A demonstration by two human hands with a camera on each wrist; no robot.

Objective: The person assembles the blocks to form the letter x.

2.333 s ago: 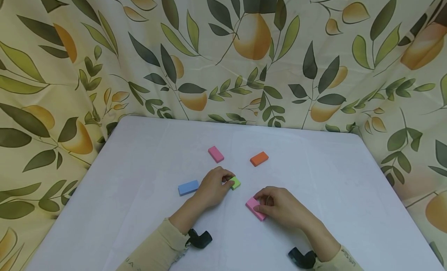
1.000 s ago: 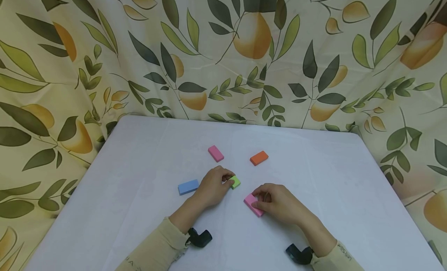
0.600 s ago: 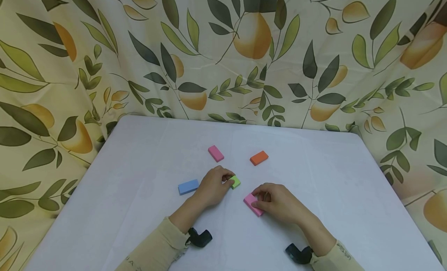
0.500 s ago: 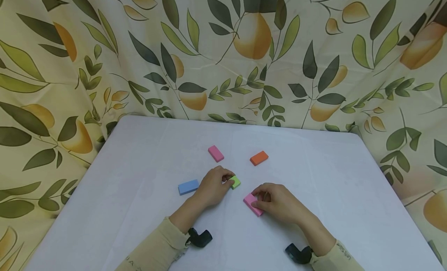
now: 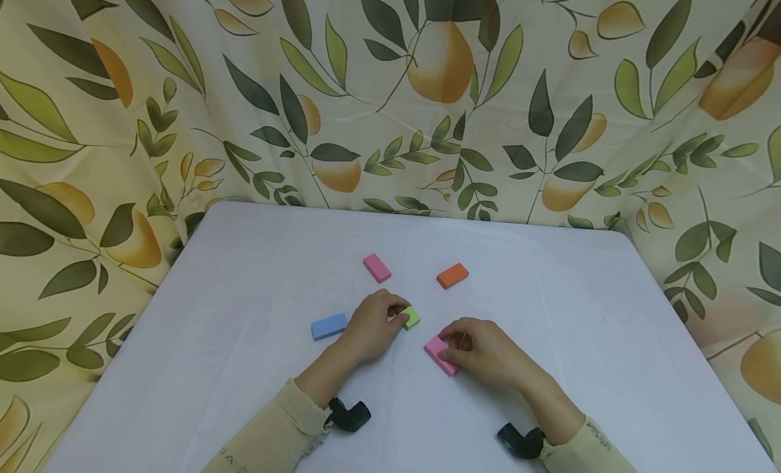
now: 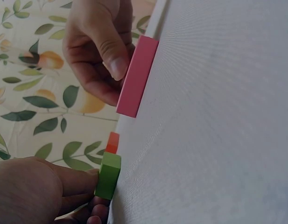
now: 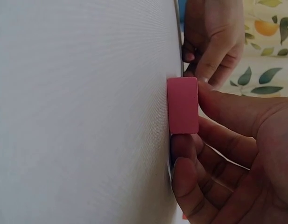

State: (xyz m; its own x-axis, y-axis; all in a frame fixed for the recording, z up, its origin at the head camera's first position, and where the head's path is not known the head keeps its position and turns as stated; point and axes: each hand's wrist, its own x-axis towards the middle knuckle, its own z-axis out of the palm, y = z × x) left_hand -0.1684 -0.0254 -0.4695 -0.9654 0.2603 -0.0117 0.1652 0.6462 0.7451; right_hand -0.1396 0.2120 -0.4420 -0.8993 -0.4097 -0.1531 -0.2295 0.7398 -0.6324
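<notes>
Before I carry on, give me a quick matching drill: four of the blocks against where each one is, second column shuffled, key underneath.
1. orange block
2. nearer pink block
3. blue block
4. green block

A. held in the right hand
B. not held, left of the left hand
C. held in the left hand
D. not held, beyond both hands

Pairs: 1-D, 2-A, 3-B, 4-C

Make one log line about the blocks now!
left hand: pinches green block | right hand: holds nearer pink block | on table: blue block, orange block, farther pink block
</notes>
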